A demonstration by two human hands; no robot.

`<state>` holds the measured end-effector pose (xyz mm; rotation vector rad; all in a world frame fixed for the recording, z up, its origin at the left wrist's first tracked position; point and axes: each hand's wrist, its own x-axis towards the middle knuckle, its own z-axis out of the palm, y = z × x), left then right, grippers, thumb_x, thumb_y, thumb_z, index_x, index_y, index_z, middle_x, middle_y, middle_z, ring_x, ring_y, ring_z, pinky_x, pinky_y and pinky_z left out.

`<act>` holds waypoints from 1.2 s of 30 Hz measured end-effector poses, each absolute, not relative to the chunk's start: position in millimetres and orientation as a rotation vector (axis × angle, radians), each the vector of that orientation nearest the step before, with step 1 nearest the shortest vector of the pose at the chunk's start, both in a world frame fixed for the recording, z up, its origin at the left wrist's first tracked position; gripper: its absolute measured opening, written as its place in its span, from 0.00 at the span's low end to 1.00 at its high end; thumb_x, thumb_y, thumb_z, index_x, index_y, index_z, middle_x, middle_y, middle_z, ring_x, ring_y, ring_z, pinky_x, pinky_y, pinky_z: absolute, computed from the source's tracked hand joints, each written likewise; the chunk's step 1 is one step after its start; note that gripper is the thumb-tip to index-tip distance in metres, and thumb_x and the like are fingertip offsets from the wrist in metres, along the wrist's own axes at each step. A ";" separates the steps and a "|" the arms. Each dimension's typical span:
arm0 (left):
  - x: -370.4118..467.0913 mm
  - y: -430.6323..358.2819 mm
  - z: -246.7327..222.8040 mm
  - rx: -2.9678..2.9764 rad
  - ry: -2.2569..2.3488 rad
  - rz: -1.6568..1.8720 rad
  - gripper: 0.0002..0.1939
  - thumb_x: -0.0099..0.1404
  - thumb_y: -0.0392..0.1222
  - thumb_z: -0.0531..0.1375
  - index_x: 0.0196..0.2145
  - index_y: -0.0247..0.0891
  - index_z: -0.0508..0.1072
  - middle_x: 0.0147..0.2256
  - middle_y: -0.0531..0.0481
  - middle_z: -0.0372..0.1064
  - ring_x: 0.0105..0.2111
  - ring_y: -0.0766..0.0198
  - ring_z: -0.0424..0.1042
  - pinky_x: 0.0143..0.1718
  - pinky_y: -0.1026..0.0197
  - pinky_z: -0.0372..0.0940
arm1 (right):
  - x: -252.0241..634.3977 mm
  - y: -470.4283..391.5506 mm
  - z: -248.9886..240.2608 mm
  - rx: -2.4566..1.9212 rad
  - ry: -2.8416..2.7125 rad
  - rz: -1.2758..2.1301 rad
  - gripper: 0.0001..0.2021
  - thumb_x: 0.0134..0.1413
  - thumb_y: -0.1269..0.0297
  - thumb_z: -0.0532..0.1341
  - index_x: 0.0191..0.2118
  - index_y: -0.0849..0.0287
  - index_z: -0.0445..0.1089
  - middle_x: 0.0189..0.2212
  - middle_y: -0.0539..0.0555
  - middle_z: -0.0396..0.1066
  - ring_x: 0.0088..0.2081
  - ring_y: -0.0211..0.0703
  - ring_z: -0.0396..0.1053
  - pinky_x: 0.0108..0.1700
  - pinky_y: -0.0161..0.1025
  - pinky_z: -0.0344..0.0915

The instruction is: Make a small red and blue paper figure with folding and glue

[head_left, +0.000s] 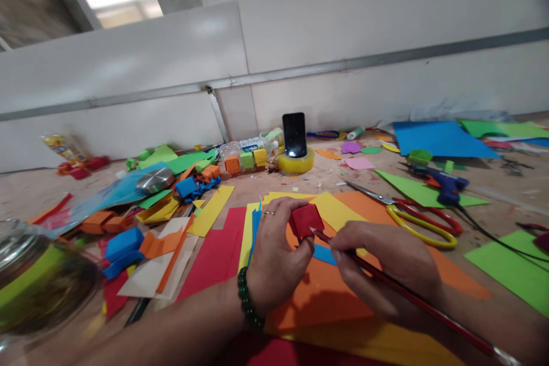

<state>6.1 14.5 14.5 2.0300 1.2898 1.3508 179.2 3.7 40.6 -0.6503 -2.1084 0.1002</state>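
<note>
My left hand, with a ring and a green bead bracelet, grips a small red paper piece between thumb and fingers. In my right hand is a dark red pencil, its tip at the lower right of the red piece. Both hands are above a pile of coloured sheets, with an orange sheet below them and a red sheet to the left.
Scissors and a blue glue gun lie at the right. A phone stands in a yellow tape roll at the back. A glass teapot is at the left, near blue paper boxes.
</note>
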 end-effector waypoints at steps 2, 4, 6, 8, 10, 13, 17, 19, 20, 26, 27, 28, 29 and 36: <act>5.8 14.1 14.0 2.030 1.297 1.347 0.21 0.55 0.28 0.58 0.47 0.41 0.68 0.45 0.47 0.69 0.47 0.57 0.66 0.49 0.53 0.62 | 178.7 2.8 41.9 -0.662 -2.101 0.092 0.08 0.53 0.76 0.55 0.35 0.55 0.65 0.23 0.48 0.70 0.23 0.33 0.66 0.27 0.32 0.63; 5.7 14.1 13.5 2.031 1.299 1.344 0.22 0.55 0.28 0.58 0.47 0.41 0.68 0.45 0.47 0.69 0.47 0.56 0.66 0.49 0.53 0.62 | 178.8 2.1 42.6 -0.665 -2.109 0.067 0.07 0.54 0.76 0.55 0.34 0.55 0.64 0.23 0.47 0.70 0.23 0.33 0.66 0.27 0.31 0.63; 5.7 14.3 13.4 2.028 1.295 1.342 0.21 0.55 0.28 0.58 0.47 0.41 0.68 0.45 0.47 0.69 0.47 0.56 0.66 0.49 0.52 0.62 | 179.3 1.9 42.2 -0.683 -2.132 0.047 0.06 0.54 0.75 0.56 0.34 0.56 0.64 0.23 0.47 0.69 0.23 0.33 0.66 0.27 0.31 0.62; 6.1 14.5 13.6 2.024 1.293 1.337 0.21 0.55 0.29 0.58 0.47 0.41 0.68 0.46 0.47 0.69 0.48 0.56 0.66 0.50 0.52 0.62 | 179.6 2.3 40.9 -0.703 -2.142 0.046 0.07 0.53 0.75 0.56 0.34 0.56 0.64 0.23 0.47 0.69 0.23 0.33 0.65 0.27 0.32 0.62; 6.5 14.5 14.0 2.019 1.297 1.331 0.20 0.55 0.29 0.58 0.47 0.41 0.68 0.45 0.47 0.69 0.48 0.56 0.66 0.50 0.52 0.62 | 179.4 3.0 39.8 -0.693 -2.124 0.065 0.07 0.53 0.75 0.56 0.34 0.55 0.65 0.22 0.47 0.69 0.22 0.34 0.66 0.26 0.32 0.62; 7.1 14.0 14.6 2.015 1.293 1.336 0.20 0.55 0.29 0.58 0.46 0.40 0.68 0.45 0.47 0.69 0.47 0.56 0.66 0.50 0.53 0.62 | 177.9 3.4 40.7 -0.699 -2.104 0.061 0.08 0.53 0.75 0.55 0.34 0.54 0.65 0.23 0.46 0.70 0.22 0.33 0.67 0.26 0.31 0.62; 7.1 13.7 15.1 2.014 1.281 1.335 0.21 0.54 0.27 0.58 0.46 0.39 0.69 0.45 0.47 0.69 0.48 0.57 0.66 0.51 0.54 0.61 | 176.7 3.1 44.6 -0.764 -2.140 0.001 0.08 0.52 0.75 0.55 0.33 0.54 0.66 0.22 0.46 0.72 0.22 0.33 0.68 0.26 0.31 0.62; 7.0 13.9 15.1 2.006 1.282 1.332 0.22 0.53 0.26 0.57 0.46 0.39 0.68 0.45 0.47 0.69 0.47 0.58 0.66 0.51 0.54 0.61 | 177.0 3.7 44.8 -0.756 -2.146 -0.014 0.07 0.52 0.75 0.56 0.33 0.55 0.66 0.22 0.46 0.72 0.22 0.33 0.68 0.26 0.30 0.62; 7.0 14.0 15.1 2.002 1.283 1.332 0.22 0.53 0.26 0.57 0.46 0.39 0.68 0.45 0.47 0.69 0.47 0.58 0.66 0.50 0.54 0.61 | 177.4 4.2 44.3 -0.751 -2.144 -0.019 0.06 0.52 0.74 0.56 0.33 0.56 0.66 0.22 0.46 0.72 0.22 0.33 0.69 0.26 0.30 0.62; 6.8 14.8 14.9 2.006 1.284 1.348 0.21 0.54 0.27 0.58 0.45 0.41 0.68 0.44 0.48 0.69 0.46 0.58 0.67 0.49 0.54 0.62 | 179.7 5.6 42.6 -0.786 -2.139 -0.027 0.05 0.53 0.73 0.56 0.32 0.56 0.66 0.22 0.47 0.73 0.22 0.33 0.69 0.26 0.31 0.62; 6.9 14.9 15.0 2.006 1.285 1.349 0.21 0.54 0.27 0.58 0.45 0.41 0.68 0.44 0.48 0.69 0.46 0.58 0.67 0.48 0.54 0.63 | 179.9 5.5 43.2 -0.796 -2.136 -0.025 0.05 0.53 0.72 0.56 0.32 0.56 0.67 0.22 0.47 0.73 0.22 0.34 0.69 0.26 0.32 0.62; 6.9 15.1 15.1 2.005 1.287 1.349 0.20 0.54 0.27 0.58 0.45 0.40 0.68 0.43 0.48 0.69 0.45 0.58 0.67 0.48 0.54 0.63 | 180.2 5.5 43.9 -0.804 -2.126 -0.023 0.05 0.53 0.72 0.56 0.32 0.56 0.67 0.22 0.47 0.73 0.22 0.34 0.70 0.25 0.32 0.61; 7.0 15.3 15.2 2.005 1.288 1.349 0.20 0.54 0.27 0.58 0.44 0.40 0.68 0.43 0.48 0.69 0.45 0.58 0.67 0.48 0.54 0.63 | 180.5 5.5 44.8 -0.814 -2.121 -0.020 0.05 0.54 0.72 0.56 0.32 0.55 0.67 0.22 0.47 0.73 0.22 0.34 0.70 0.25 0.32 0.61; 7.1 15.8 15.2 2.001 1.291 1.349 0.19 0.55 0.27 0.58 0.44 0.39 0.68 0.43 0.48 0.69 0.45 0.58 0.67 0.48 0.55 0.62 | 181.7 6.2 46.9 -0.817 -2.102 -0.026 0.05 0.54 0.72 0.56 0.31 0.55 0.67 0.21 0.47 0.72 0.21 0.33 0.69 0.24 0.31 0.60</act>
